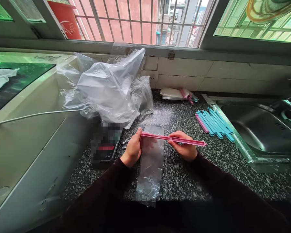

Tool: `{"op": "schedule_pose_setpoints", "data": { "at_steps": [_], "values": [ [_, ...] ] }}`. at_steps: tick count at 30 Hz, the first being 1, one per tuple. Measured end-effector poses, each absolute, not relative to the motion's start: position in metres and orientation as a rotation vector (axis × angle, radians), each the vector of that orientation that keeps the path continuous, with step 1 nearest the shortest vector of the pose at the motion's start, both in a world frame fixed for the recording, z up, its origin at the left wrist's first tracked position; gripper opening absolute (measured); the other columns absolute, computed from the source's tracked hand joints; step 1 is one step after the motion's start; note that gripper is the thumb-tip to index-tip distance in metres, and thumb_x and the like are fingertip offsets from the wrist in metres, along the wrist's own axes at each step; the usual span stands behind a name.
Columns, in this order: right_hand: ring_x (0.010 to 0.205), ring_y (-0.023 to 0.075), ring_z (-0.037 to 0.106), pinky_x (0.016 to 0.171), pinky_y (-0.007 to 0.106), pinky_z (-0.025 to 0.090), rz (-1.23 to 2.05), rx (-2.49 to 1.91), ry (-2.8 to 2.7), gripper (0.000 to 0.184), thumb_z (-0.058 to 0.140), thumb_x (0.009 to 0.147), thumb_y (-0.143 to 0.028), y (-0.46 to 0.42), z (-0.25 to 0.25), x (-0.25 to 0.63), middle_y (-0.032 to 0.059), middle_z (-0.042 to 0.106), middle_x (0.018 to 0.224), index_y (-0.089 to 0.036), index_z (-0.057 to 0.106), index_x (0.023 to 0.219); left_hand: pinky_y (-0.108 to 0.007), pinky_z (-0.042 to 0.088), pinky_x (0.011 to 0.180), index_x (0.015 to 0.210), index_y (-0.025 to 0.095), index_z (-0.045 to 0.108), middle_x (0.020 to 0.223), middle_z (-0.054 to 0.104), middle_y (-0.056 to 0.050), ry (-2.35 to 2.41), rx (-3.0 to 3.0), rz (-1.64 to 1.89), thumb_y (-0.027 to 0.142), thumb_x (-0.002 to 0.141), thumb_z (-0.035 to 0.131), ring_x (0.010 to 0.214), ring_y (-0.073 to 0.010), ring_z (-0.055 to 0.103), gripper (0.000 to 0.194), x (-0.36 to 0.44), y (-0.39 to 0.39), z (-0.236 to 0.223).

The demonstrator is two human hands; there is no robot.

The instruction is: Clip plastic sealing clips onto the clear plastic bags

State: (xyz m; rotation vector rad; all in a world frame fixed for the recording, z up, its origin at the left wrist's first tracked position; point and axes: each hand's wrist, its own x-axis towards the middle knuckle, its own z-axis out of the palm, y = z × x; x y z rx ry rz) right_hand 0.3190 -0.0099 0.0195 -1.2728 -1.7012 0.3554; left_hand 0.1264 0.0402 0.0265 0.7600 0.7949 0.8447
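Observation:
A long, thin pink bag sealing clip (156, 136) stretches level between my hands, opened out into a strip. My left hand (133, 149) is closed round its left end, the thumb on top. Near its middle, my right hand (185, 151) pinches the strip between thumb and fingers, and the right end sticks out past that hand. Beneath the clip a narrow clear plastic bag (150, 171) hangs or lies lengthwise toward me. Its upper edge shows just beyond the clip; whether the clip touches it, I cannot tell.
Several blue clips (214, 123) and a pink one lie beside the steel sink (253, 126). Behind them is a pile of packed bags (173, 94). A big crumpled plastic bag (109, 87) stands at back left, with a phone (110, 153) in front and a white cable (38, 116) leftward.

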Motion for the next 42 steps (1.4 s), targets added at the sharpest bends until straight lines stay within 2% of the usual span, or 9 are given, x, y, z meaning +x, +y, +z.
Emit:
{"op": "schedule_pose_setpoints", "data": {
  "at_steps": [10, 14, 18, 20, 23, 33, 42],
  "values": [
    [0.068, 0.0160, 0.059, 0.063, 0.030, 0.050, 0.360, -1.256, -1.709, 0.011, 0.061, 0.077, -0.031, -0.010, 0.019, 0.319, 0.0042, 0.063, 0.075, -0.020, 0.060, 0.081, -0.031, 0.048, 0.061, 0.080, 0.010, 0.070, 0.062, 0.069, -0.011, 0.776, 0.773, 0.828, 0.054, 0.079, 0.042, 0.072, -0.0251, 0.065, 0.053, 0.128, 0.039, 0.027],
    [0.068, 0.0159, 0.059, 0.064, 0.031, 0.050, 0.360, -1.256, -1.699, 0.011, 0.060, 0.077, -0.031, -0.010, 0.019, 0.319, 0.0041, 0.064, 0.075, -0.020, 0.061, 0.080, -0.029, 0.046, 0.055, 0.077, 0.010, 0.070, 0.063, 0.069, -0.010, 0.755, 0.788, 0.825, 0.055, 0.076, 0.046, 0.065, -0.0228, 0.063, 0.050, 0.128, 0.037, 0.027],
    [0.067, 0.0162, 0.059, 0.064, 0.031, 0.050, 0.359, -1.272, -1.662, 0.010, 0.061, 0.077, -0.030, -0.010, 0.018, 0.319, 0.0036, 0.064, 0.074, -0.020, 0.061, 0.079, -0.025, 0.044, 0.055, 0.076, 0.011, 0.069, 0.068, 0.070, -0.007, 0.701, 0.902, 0.822, 0.034, 0.067, 0.066, 0.055, -0.0146, 0.059, 0.025, 0.127, 0.036, 0.026],
    [0.067, 0.0163, 0.060, 0.064, 0.031, 0.050, 0.359, -1.269, -1.632, 0.010, 0.061, 0.076, -0.029, -0.010, 0.018, 0.320, 0.0037, 0.064, 0.074, -0.020, 0.060, 0.079, -0.024, 0.045, 0.058, 0.077, 0.012, 0.068, 0.069, 0.070, -0.005, 0.692, 0.928, 0.801, 0.024, 0.063, 0.069, 0.056, -0.0128, 0.058, 0.019, 0.127, 0.036, 0.024],
    [0.067, 0.0163, 0.060, 0.063, 0.031, 0.050, 0.346, -1.278, -1.596, 0.009, 0.062, 0.076, -0.029, -0.009, 0.019, 0.322, 0.0035, 0.063, 0.073, -0.020, 0.060, 0.078, -0.023, 0.044, 0.058, 0.076, 0.013, 0.068, 0.068, 0.069, -0.003, 0.702, 0.939, 0.805, 0.020, 0.062, 0.068, 0.056, -0.0120, 0.058, 0.015, 0.128, 0.038, 0.021],
    [0.066, 0.0166, 0.059, 0.063, 0.031, 0.050, 0.094, -1.395, -1.544, 0.007, 0.061, 0.075, -0.026, 0.001, 0.025, 0.345, 0.0033, 0.063, 0.073, -0.020, 0.060, 0.079, -0.023, 0.040, 0.055, 0.076, 0.013, 0.065, 0.064, 0.068, -0.003, 0.714, 0.922, 0.797, 0.023, 0.061, 0.069, 0.052, -0.0116, 0.055, 0.019, 0.127, 0.035, 0.025],
    [0.064, 0.0165, 0.061, 0.059, 0.030, 0.051, 0.132, -1.381, -1.678, 0.008, 0.061, 0.075, -0.027, 0.005, 0.009, 0.336, 0.0040, 0.065, 0.071, -0.019, 0.060, 0.075, -0.022, 0.037, 0.052, 0.078, 0.013, 0.064, 0.066, 0.066, -0.002, 0.628, 1.058, 0.858, 0.033, 0.063, 0.071, 0.051, -0.0101, 0.053, 0.026, 0.126, 0.033, 0.026]
  ]
}}
